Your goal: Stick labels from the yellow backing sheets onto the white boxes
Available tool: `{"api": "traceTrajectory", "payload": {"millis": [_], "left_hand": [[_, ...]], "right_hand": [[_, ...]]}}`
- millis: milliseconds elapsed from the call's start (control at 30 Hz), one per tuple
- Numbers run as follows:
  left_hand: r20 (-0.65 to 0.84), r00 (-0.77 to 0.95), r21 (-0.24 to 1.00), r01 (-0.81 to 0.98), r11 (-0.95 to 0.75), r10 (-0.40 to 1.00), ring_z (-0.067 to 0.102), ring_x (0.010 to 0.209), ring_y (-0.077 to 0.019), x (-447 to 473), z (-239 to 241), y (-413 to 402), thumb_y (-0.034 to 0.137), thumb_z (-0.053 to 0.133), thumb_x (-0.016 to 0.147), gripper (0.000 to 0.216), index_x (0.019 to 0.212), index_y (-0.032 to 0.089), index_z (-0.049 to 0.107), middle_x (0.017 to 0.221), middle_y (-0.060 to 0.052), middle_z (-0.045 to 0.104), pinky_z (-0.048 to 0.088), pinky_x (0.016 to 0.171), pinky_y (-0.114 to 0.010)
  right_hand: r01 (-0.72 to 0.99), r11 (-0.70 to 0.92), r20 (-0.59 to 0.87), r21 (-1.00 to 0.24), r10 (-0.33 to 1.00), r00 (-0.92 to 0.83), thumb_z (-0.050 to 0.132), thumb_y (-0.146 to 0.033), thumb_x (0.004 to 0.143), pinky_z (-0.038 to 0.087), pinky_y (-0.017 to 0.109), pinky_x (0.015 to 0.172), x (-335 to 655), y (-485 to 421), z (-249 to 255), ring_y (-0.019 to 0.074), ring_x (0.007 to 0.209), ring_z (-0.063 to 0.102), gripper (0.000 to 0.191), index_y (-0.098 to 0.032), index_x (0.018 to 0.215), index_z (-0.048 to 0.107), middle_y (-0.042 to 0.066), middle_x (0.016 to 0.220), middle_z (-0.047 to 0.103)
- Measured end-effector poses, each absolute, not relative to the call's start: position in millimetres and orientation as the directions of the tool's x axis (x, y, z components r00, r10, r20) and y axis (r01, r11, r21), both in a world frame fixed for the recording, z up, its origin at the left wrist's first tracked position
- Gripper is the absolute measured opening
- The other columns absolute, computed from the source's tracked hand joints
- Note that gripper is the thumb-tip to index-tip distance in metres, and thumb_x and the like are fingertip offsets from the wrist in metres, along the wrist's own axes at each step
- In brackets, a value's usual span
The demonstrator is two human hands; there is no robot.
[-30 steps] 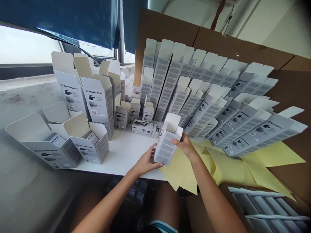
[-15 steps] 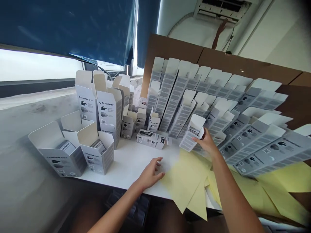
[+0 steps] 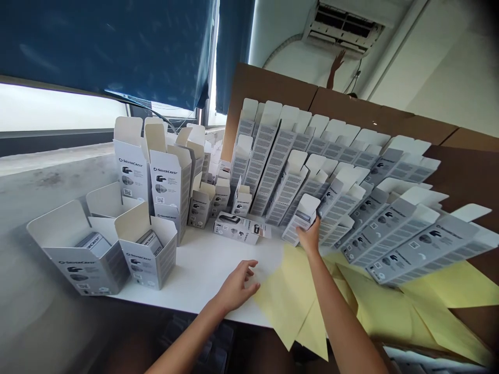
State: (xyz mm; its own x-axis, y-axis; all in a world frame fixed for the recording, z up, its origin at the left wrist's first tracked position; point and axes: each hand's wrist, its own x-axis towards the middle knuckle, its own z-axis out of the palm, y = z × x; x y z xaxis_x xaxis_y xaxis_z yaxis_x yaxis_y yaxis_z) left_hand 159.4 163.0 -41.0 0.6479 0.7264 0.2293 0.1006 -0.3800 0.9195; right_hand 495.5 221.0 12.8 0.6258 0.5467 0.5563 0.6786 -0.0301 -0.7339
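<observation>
My right hand point(image 3: 310, 236) grips a small grey-and-white carton point(image 3: 298, 221) by its right side, its top flap standing up. My left hand point(image 3: 238, 284) hovers over the white table point(image 3: 195, 275) with fingers curved apart and nothing in them. Beyond it a printed carton point(image 3: 237, 227) lies on its side. Two open-topped SilverCrest cartons point(image 3: 146, 267) stand at the left front, each with a smaller box inside. Beneath my right wrist yellow sheets point(image 3: 290, 301) are spread.
Several rows of open-flapped cartons point(image 3: 405, 249) lean at the right, before a brown cardboard wall point(image 3: 273, 83). Tall cartons point(image 3: 167, 182) stand back left by the windowsill. Another person's raised hand point(image 3: 338, 61) shows below an air conditioner point(image 3: 345, 28).
The carton in my right hand has shifted slightly left and away from the leaning rows. My left hand is almost where it was. The view has turned a little.
</observation>
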Motion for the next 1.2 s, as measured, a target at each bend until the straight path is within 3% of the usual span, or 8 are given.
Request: {"api": "traceTrajectory", "payload": {"millis": [100, 200, 300, 500, 767, 933, 1033, 1200], "left_hand": [[0.225, 0.651, 0.919, 0.106, -0.38, 0.725, 0.061, 0.109, -0.0241, 159.2, -41.0, 163.0, 0.021, 0.061, 0.084, 0.051, 0.133, 0.021, 0.048, 0.132, -0.012, 0.057, 0.051, 0.094, -0.042], [0.218, 0.652, 0.919, 0.114, -0.378, 0.726, 0.061, 0.108, -0.0235, 158.8, -41.4, 162.8, 0.021, 0.061, 0.084, 0.052, 0.134, 0.022, 0.048, 0.131, -0.011, 0.058, 0.051, 0.094, -0.042], [0.211, 0.653, 0.916, 0.127, -0.38, 0.728, 0.062, 0.106, -0.0224, 158.7, -41.8, 162.8, 0.02, 0.061, 0.084, 0.053, 0.135, 0.021, 0.048, 0.129, -0.011, 0.06, 0.052, 0.095, -0.04], [0.206, 0.654, 0.906, 0.153, -0.394, 0.728, 0.063, 0.103, -0.0216, 158.8, -40.3, 163.6, 0.019, 0.062, 0.082, 0.051, 0.132, 0.02, 0.052, 0.124, -0.009, 0.063, 0.052, 0.094, -0.039], [0.221, 0.666, 0.884, 0.171, -0.435, 0.713, 0.063, 0.099, -0.0218, 157.7, -33.8, 161.8, 0.02, 0.06, 0.082, 0.037, 0.12, 0.02, 0.061, 0.113, -0.007, 0.064, 0.052, 0.09, -0.037], [0.232, 0.663, 0.875, 0.177, -0.45, 0.712, 0.064, 0.097, -0.0222, 157.7, -31.9, 162.0, 0.02, 0.06, 0.083, 0.034, 0.117, 0.021, 0.062, 0.11, -0.007, 0.064, 0.052, 0.088, -0.037], [0.239, 0.66, 0.872, 0.176, -0.456, 0.712, 0.064, 0.096, -0.0224, 157.7, -32.0, 162.2, 0.019, 0.06, 0.083, 0.034, 0.116, 0.02, 0.063, 0.108, -0.007, 0.064, 0.052, 0.087, -0.037], [0.261, 0.655, 0.868, 0.163, -0.469, 0.71, 0.065, 0.095, -0.0225, 158.5, -33.6, 163.0, 0.018, 0.061, 0.082, 0.033, 0.115, 0.02, 0.064, 0.107, -0.007, 0.065, 0.053, 0.087, -0.038]], "right_hand": [[0.678, -0.094, 0.574, -0.729, 0.455, 0.681, 0.078, -0.037, 0.059, 0.032, 0.053, 0.115, 478.0, 224.8, 2.8, 0.0427, 0.14, 0.036, 0.115, -0.007, 0.153, 0.018, 0.027, 0.153, 0.034], [0.634, -0.153, 0.558, -0.758, 0.349, 0.753, 0.082, -0.042, 0.059, 0.033, 0.057, 0.112, 466.1, 238.1, -8.1, 0.0472, 0.137, 0.037, 0.123, -0.005, 0.153, 0.013, 0.031, 0.15, 0.035], [0.594, -0.166, 0.543, -0.787, 0.269, 0.795, 0.08, -0.042, 0.067, 0.033, 0.058, 0.112, 462.6, 253.0, -15.8, 0.0453, 0.136, 0.039, 0.111, -0.005, 0.152, 0.019, 0.03, 0.149, 0.038], [0.582, -0.148, 0.546, -0.799, 0.227, 0.807, 0.065, -0.041, 0.092, 0.038, 0.06, 0.11, 470.9, 264.0, -22.4, 0.035, 0.136, 0.044, 0.06, -0.022, 0.145, 0.044, 0.013, 0.152, 0.041], [0.595, -0.193, 0.551, -0.78, 0.238, 0.8, 0.065, -0.041, 0.093, 0.041, 0.058, 0.106, 472.4, 258.7, -31.1, 0.0328, 0.128, 0.05, 0.057, -0.022, 0.143, 0.045, 0.012, 0.145, 0.047], [0.659, -0.17, 0.607, -0.733, 0.276, 0.745, 0.072, -0.03, 0.074, 0.033, 0.066, 0.108, 459.7, 246.5, -26.9, 0.0461, 0.131, 0.039, 0.098, -0.009, 0.153, 0.019, 0.026, 0.141, 0.04], [0.733, -0.128, 0.669, -0.668, 0.33, 0.666, 0.061, -0.022, 0.074, 0.023, 0.069, 0.112, 446.5, 232.2, -22.1, 0.0473, 0.138, 0.028, 0.097, -0.008, 0.154, 0.009, 0.028, 0.144, 0.033], [0.878, 0.111, 0.663, -0.465, 0.701, 0.263, 0.053, -0.01, 0.07, 0.034, 0.053, 0.114, 419.6, 216.0, -15.2, 0.0318, 0.134, 0.044, 0.069, -0.026, 0.137, 0.055, 0.011, 0.136, 0.051]]}}
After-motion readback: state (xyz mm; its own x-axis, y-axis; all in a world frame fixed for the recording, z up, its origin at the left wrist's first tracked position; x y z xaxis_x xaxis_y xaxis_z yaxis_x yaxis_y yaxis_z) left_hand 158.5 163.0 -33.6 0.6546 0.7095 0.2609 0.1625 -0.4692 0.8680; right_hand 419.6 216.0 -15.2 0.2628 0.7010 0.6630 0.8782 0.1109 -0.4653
